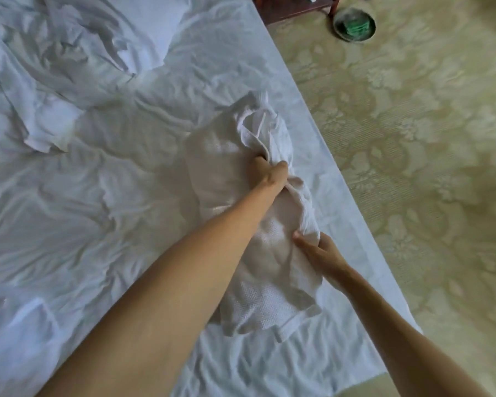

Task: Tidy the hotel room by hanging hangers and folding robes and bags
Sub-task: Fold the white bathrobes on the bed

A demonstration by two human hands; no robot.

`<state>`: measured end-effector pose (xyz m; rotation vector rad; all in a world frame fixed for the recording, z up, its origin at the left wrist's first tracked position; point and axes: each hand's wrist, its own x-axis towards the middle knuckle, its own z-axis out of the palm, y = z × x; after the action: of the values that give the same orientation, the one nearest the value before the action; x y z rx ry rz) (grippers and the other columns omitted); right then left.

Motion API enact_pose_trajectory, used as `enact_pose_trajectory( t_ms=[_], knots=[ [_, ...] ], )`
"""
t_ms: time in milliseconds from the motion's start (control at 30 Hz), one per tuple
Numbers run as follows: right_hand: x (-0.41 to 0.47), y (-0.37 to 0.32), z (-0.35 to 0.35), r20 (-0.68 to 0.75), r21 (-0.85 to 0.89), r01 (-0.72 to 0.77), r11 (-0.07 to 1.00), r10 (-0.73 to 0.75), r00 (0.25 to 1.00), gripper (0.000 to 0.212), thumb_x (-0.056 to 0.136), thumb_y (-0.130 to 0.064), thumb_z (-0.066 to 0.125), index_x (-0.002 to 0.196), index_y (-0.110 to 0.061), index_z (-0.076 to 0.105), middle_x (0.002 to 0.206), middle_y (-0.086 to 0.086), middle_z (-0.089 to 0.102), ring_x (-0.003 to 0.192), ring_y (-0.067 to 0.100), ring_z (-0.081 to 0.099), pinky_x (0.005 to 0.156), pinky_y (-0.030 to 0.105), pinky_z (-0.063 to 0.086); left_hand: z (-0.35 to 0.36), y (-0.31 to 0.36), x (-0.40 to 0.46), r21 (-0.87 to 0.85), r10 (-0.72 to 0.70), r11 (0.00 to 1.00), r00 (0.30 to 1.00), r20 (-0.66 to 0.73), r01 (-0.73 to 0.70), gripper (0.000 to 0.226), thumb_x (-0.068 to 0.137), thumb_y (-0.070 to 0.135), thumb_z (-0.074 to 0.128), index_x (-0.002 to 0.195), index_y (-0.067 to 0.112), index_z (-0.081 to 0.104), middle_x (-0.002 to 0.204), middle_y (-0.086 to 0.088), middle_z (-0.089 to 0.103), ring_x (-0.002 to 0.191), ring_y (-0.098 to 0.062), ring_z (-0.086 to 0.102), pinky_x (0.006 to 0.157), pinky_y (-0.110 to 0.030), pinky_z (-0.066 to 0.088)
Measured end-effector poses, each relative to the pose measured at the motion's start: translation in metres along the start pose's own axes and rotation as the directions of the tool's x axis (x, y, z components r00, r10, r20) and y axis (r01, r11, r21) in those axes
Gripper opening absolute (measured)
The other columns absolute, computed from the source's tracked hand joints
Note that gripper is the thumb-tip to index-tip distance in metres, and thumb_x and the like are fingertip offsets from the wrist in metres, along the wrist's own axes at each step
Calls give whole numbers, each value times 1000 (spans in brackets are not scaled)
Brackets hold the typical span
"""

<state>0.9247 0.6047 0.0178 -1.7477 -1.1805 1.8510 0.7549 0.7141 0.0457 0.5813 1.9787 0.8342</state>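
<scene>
Folding a white robe (258, 224) near the bed (98, 224) edge, my left hand (271, 174) grips its bunched collar and my right hand (317, 250) pinches a fold; smoothing flat likely follows.

1. A bedroom, likely a hotel room: a wide bed (103, 196) under rumpled white sheets fills the left and near side.
2. Pale green floral-patterned carpet (413, 138) covers the floor on the right.
3. Far right, dark wooden furniture (292, 7) stands beside a round bin (354, 24).
</scene>
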Motion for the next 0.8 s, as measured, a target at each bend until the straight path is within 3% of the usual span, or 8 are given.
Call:
enact_pose_trajectory(
  t_ms=[67, 200, 300, 367, 433, 567, 667, 800],
  knots=[
    [11, 7, -11, -5, -79, 48, 996, -49, 999, 25, 94, -33, 68, 105, -11, 72, 101, 9, 77, 94, 23, 74, 79, 39, 62, 15, -7, 3, 71, 10, 997, 999, -52, -6, 38, 79, 23, 66, 110, 1, 67, 103, -16, 74, 93, -33, 70, 84, -37, 58],
    [23, 8, -23, -18, -265, 161, 951, -172, 985, 20, 85, -38, 78, 94, -24, 67, 86, -3, 74, 79, 10, 72, 66, 27, 59, 12, -18, 9, 152, 106, 984, 991, -83, -92, 40, 76, 43, 71, 95, 8, 70, 87, -7, 75, 80, -28, 72, 71, -32, 57],
    [24, -6, -26, -32, -332, 222, 917, -246, 969, 45, 70, -58, 83, 100, -32, 62, 89, -12, 70, 78, 6, 67, 63, 17, 53, -10, -15, 4, 179, 152, 974, 987, -57, -140, 64, 73, 74, 64, 93, 14, 67, 87, -1, 71, 82, -24, 68, 75, -32, 53],
    [27, -21, -24, -49, -361, 277, 891, -315, 948, 70, 61, -70, 81, 113, -29, 58, 102, -15, 65, 86, 4, 63, 68, 17, 51, -34, -12, 3, 273, 172, 950, 983, -63, -149, 79, 73, 88, 47, 99, 15, 64, 96, -3, 69, 90, -27, 64, 82, -37, 50],
    [36, -39, -20, -71, -403, 337, 851, -396, 916, 89, 60, -73, 79, 130, -27, 50, 120, -8, 53, 99, 9, 58, 80, 24, 51, -59, -15, 7, 360, 213, 917, 974, -74, -173, 73, 78, 88, 38, 98, 21, 61, 95, 1, 67, 94, -27, 63, 81, -36, 45],
    [74, -85, -9, -51, -457, 394, 797, -466, 884, 114, 56, -87, 66, 149, -29, 31, 145, -1, 33, 130, 20, 39, 104, 40, 38, -108, -35, 29, 340, 291, 920, 921, -258, -195, 74, 72, 87, 46, 115, 27, 49, 114, 5, 57, 112, -19, 55, 91, -33, 40],
    [111, -119, 6, -6, -512, 382, 770, -447, 894, 129, 54, -86, 64, 157, -25, 15, 160, 4, 19, 143, 23, 23, 116, 48, 24, -137, -49, 62, 315, 138, 948, 941, -311, -35, 107, 63, 90, 55, 139, 18, 36, 139, -5, 42, 132, -26, 40, 110, -45, 36],
    [159, -147, 21, 27, -515, 290, 807, -323, 946, 141, 52, -84, 72, 159, -29, -3, 166, 4, 7, 151, 33, 12, 120, 55, 21, -149, -54, 101, 242, -85, 961, 976, -200, 133, 130, 53, 91, 63, 150, 20, 18, 152, -10, 33, 139, -33, 37, 113, -50, 35]
  ],
)
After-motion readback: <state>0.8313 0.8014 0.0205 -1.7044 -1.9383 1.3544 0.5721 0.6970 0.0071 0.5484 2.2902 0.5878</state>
